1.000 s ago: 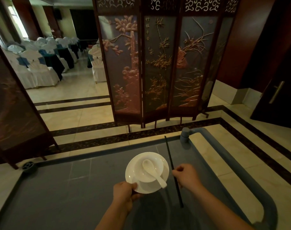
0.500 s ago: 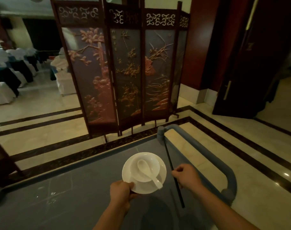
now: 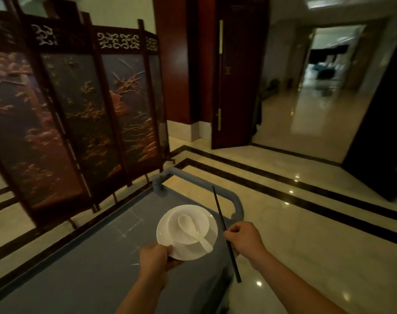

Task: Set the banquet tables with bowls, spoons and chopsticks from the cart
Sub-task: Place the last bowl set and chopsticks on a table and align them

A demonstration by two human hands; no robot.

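Note:
My left hand grips the near rim of a white plate, held above the grey cart top. A white bowl sits on the plate, and a white ceramic spoon lies in the bowl with its handle pointing toward me. My right hand is closed around dark chopsticks, which slant from upper left to lower right beside the plate. The chopsticks' lower end hangs past the cart's right edge.
The cart's grey handle bar curves just beyond the plate. A carved folding screen stands to the left behind the cart. A dark wooden door stands open ahead, with a polished marble floor and a corridor to the right.
The view has swung right: the banquet hall has left the frame and the door and corridor have come in. Both hands keep their hold on the plate and chopsticks.

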